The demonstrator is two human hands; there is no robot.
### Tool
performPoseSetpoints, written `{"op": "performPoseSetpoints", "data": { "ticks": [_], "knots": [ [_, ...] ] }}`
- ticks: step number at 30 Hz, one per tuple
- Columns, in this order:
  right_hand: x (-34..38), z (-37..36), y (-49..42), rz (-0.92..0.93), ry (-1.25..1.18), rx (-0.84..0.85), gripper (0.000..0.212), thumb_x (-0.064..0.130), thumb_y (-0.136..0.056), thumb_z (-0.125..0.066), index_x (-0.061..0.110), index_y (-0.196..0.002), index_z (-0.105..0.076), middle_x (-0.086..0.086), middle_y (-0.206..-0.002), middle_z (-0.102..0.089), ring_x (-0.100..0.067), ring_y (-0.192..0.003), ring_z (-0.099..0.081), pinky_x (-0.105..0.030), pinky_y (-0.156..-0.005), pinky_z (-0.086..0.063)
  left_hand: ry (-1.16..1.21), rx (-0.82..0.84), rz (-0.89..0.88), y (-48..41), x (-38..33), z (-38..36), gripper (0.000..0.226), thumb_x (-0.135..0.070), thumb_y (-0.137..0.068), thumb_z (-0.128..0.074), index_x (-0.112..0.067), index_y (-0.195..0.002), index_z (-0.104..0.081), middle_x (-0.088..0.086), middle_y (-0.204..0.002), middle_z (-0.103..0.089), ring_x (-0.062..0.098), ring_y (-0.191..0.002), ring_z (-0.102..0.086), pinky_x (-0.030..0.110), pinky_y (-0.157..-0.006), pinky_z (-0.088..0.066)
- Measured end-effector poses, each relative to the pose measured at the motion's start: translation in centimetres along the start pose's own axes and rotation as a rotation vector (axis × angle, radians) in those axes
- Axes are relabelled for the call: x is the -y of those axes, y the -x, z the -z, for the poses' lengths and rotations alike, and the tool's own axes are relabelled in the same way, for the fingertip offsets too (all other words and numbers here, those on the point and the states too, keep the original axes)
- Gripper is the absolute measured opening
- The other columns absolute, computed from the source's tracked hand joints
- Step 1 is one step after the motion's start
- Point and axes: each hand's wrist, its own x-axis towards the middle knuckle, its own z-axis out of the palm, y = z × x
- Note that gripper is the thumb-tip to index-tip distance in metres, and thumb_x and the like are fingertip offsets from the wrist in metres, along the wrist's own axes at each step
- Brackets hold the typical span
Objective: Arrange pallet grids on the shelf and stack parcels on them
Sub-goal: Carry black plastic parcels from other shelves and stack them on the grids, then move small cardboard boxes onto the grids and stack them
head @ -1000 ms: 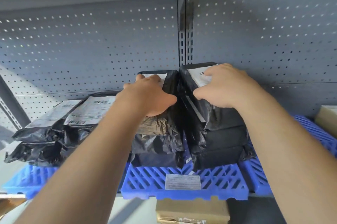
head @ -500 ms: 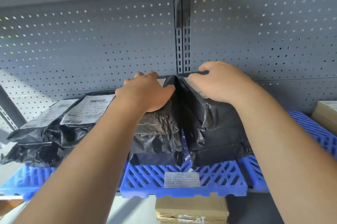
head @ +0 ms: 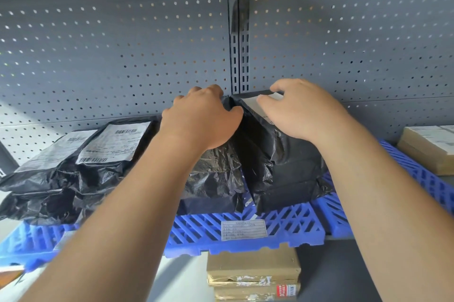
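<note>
- Both forearms run off the bottom edge, so only the hands and arms of the person show.
- The left hand (head: 201,117) lies over the top of the left black parcel stack (head: 216,179), hiding that stack's top face; its fingers (head: 196,90) curl down over the far top edge, thumb against the side facing the other stack.
- The right hand (head: 299,110) rests palm-down on the right black parcel stack (head: 282,169), fingers spread flat and loose over the white label (head: 250,102), which peeks out only partly.
- The two stacks stand touching each other near the middle of the blue pallet grid (head: 290,228), back against the grey perforated panel (head: 344,44).
- Two more black parcels (head: 81,169) with barcode labels lie toward the grid's left end, the lower ones crumpled and hard to separate.
- The sticker (head: 243,229) on the grid's front edge is too small to read.
- At the right edge, brown boxes (head: 432,147) are cut off; more cardboard parcels (head: 253,274) sit below the shelf.
</note>
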Motion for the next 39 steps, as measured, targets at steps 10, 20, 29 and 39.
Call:
{"op": "performPoseSetpoints", "data": {
  "ticks": [10, 20, 29, 39],
  "knots": [
    [-2.4, 0.9, 4.7, -0.13, 0.027, -0.189, 0.052, 0.057, -0.096, -0.041, 0.031, -0.14, -0.05, -0.001, -0.144, -0.048, -0.033, -0.129, -0.046, -0.054, -0.104, -0.04, 0.107, -0.011, -0.182, 2.5, -3.5, -0.5, 0.056, -0.057, -0.09, -0.052, -0.035, -0.141, -0.049, 0.0, -0.132, -0.054, 0.032, -0.12, -0.052, 0.053, -0.097, -0.048],
    [-9.6, 4.8, 10.2, -0.278, 0.056, -0.257, 0.055, 0.061, -0.097, -0.037, 0.029, -0.141, -0.048, -0.004, -0.146, -0.047, -0.036, -0.13, -0.045, -0.055, -0.105, -0.039, 0.175, -0.015, -0.362, 6.1, -11.9, -1.9, 0.059, -0.061, -0.09, -0.052, -0.033, -0.142, -0.049, 0.0, -0.141, -0.054, 0.032, -0.13, -0.048, 0.052, -0.104, -0.044],
    [-19.7, 10.2, 17.9, -0.464, 0.097, -0.275, 0.051, 0.057, -0.098, -0.039, 0.028, -0.139, -0.049, -0.003, -0.147, -0.046, -0.035, -0.13, -0.043, -0.051, -0.103, -0.039, 0.216, 0.041, -0.502, 11.8, -23.9, -6.0, 0.057, -0.055, -0.09, -0.055, -0.031, -0.142, -0.049, 0.003, -0.138, -0.055, 0.034, -0.128, -0.047, 0.049, -0.104, -0.042],
    [-30.7, 16.2, 28.3, -0.686, 0.145, -0.315, 0.054, 0.06, -0.097, -0.041, 0.03, -0.143, -0.044, 0.001, -0.147, -0.045, -0.034, -0.132, -0.042, -0.053, -0.103, -0.038, 0.299, 0.169, -0.664, 18.3, -36.5, -12.0, 0.051, -0.047, -0.09, -0.054, -0.029, -0.138, -0.051, 0.001, -0.132, -0.057, 0.031, -0.12, -0.052, 0.046, -0.096, -0.047]
  ]
}}
